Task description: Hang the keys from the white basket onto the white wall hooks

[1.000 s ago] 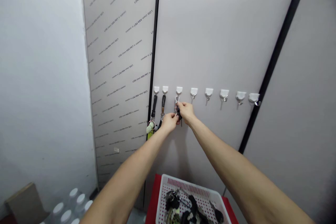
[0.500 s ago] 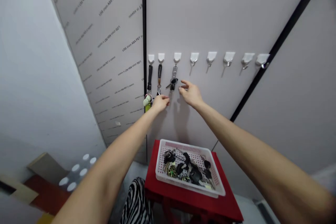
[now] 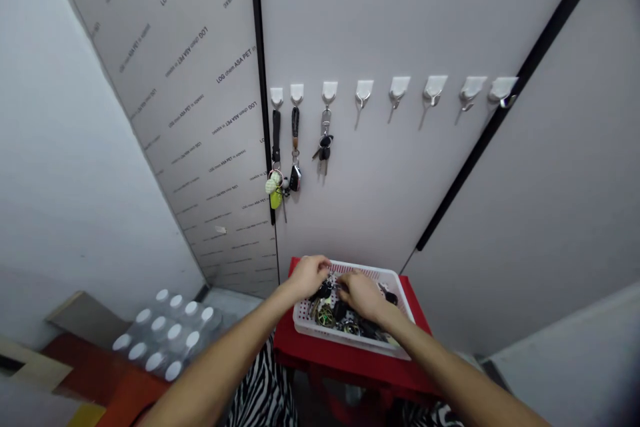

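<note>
My left hand reaches over the back left edge of a white plastic basket, its fingers curled and closed at a set of keys. Beside it, my right hand is inside the basket with its fingers bent down onto the same keys. Dark keys show just below the fingertips; exactly what each hand grips is partly hidden. A round gold-green keychain and several other keys lie in the basket.
The basket stands on a red stool. Above, white hooks line the wall panel. The three left ones carry a black-strap keychain, a braided-strap car key and a key bunch. White-capped bottles are at lower left.
Both hands have come down from the third hook into the basket. The key bunch stays hanging on that hook. My view has tilted slightly downward.
</note>
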Available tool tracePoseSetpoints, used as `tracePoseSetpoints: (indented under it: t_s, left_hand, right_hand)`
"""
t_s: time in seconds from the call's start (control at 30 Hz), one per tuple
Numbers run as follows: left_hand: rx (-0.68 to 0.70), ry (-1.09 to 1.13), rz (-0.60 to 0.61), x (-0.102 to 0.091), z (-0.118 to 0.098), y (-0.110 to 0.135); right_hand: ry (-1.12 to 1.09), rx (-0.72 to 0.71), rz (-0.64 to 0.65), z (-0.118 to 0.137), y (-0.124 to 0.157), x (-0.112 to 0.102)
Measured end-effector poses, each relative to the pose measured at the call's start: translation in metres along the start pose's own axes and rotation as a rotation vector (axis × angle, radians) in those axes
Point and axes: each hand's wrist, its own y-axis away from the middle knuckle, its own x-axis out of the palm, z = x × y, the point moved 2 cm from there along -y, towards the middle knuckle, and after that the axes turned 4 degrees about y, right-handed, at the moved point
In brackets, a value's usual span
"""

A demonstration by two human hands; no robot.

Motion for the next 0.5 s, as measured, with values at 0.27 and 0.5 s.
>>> tracePoseSetpoints:
  t_s: [0.27,0.5]
  left_hand:
    - [0.116,-0.287,0.068,0.022,0.003,0.015]
    - [0.123,-0.241,0.027,0.021,0.002,0.017]
  right_hand:
    - [0.095,0.055,0.017,-0.001,-0.003,0.002]
    - [-0.244,0.046,-0.087,-0.002,-0.001,-0.01]
